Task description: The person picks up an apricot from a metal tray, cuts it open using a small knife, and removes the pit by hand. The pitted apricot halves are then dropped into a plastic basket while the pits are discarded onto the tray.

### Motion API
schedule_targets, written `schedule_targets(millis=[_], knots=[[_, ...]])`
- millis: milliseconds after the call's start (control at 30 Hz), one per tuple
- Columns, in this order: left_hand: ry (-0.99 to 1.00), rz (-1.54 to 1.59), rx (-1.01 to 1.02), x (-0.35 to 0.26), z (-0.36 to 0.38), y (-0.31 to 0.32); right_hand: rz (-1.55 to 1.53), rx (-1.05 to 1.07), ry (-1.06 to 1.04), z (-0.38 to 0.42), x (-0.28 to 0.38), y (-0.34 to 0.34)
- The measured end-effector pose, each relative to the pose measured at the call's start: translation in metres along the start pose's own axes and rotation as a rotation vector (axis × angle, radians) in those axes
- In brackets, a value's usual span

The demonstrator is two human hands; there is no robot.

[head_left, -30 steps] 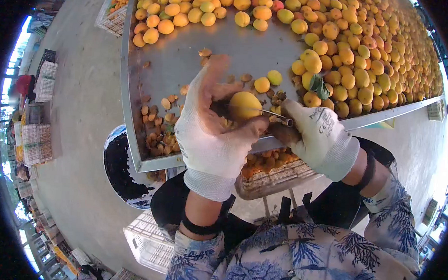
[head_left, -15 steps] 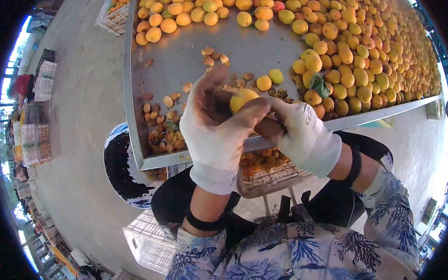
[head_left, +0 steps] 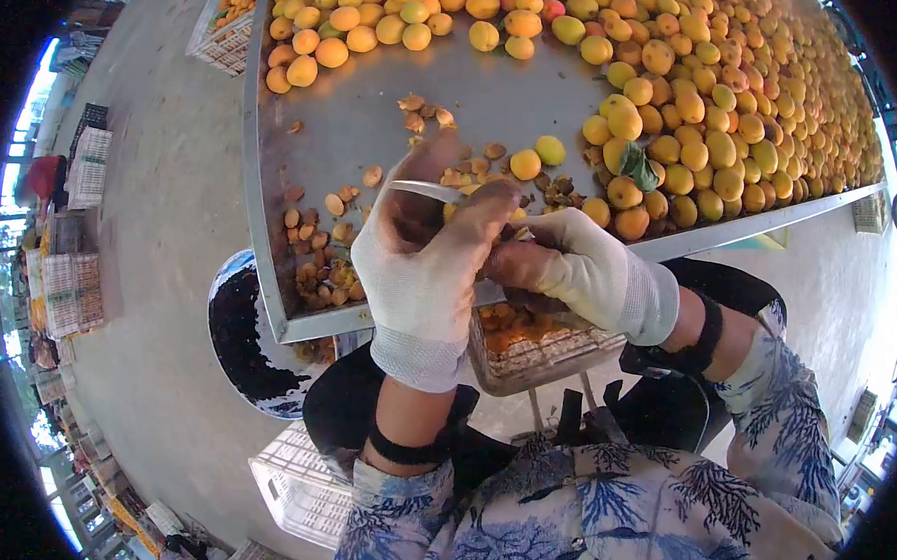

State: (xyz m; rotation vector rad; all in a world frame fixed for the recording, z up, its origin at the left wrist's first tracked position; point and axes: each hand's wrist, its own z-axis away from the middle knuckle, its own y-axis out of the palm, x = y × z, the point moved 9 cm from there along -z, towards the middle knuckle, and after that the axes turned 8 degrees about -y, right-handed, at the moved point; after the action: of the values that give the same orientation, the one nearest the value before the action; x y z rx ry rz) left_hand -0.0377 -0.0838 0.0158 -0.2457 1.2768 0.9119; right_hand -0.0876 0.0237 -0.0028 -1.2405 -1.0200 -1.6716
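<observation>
My left hand, in a white glove with bare fingertips, curls around an apricot, mostly hidden behind the thumb and fingers. A curved knife blade shows just above that fruit, pointing left. My right hand, gloved the same way, is closed against the left one. It grips the knife, whose handle is mostly covered by the fingers. Both hands are over the near edge of a metal table. Loose apricot pits and scraps lie on the metal beyond them.
A large heap of whole apricots covers the table's right and far side. Below the near rim sits a crate with orange fruit pieces. A basin with dark contents and a white crate stand on the floor.
The knife blade has come into sight above my left hand. The apricot, plainly visible before, is now mostly covered by my fingers. My right hand has turned and lowered slightly.
</observation>
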Motion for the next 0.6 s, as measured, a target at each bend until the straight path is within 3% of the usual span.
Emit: schedule_targets(millis=[133,200,233,300,367,500,600], knots=[[-0.009,0.002,0.013,0.002,-0.002,0.002,0.096,-0.005,-0.082,-0.003,0.006,-0.006],[-0.006,0.041,-0.004,0.003,-0.004,-0.002,0.303,-0.037,-0.232,-0.006,0.016,-0.011],[-0.013,0.038,0.039,0.005,-0.005,0.0,0.299,-0.034,-0.238,-0.005,0.018,-0.013],[-0.028,0.03,0.087,0.007,-0.003,0.002,0.595,-0.124,-0.283,0.001,0.034,-0.023],[0.211,-0.273,0.201,-0.01,0.004,0.02,0.607,-0.132,-0.276,0.002,0.041,-0.027],[0.119,-0.215,0.167,0.002,0.002,0.011,0.678,-0.089,-0.227,0.009,0.05,-0.029],[0.231,-0.326,0.151,0.015,-0.002,0.001,0.807,-0.1,-0.209,0.01,0.043,-0.032]])
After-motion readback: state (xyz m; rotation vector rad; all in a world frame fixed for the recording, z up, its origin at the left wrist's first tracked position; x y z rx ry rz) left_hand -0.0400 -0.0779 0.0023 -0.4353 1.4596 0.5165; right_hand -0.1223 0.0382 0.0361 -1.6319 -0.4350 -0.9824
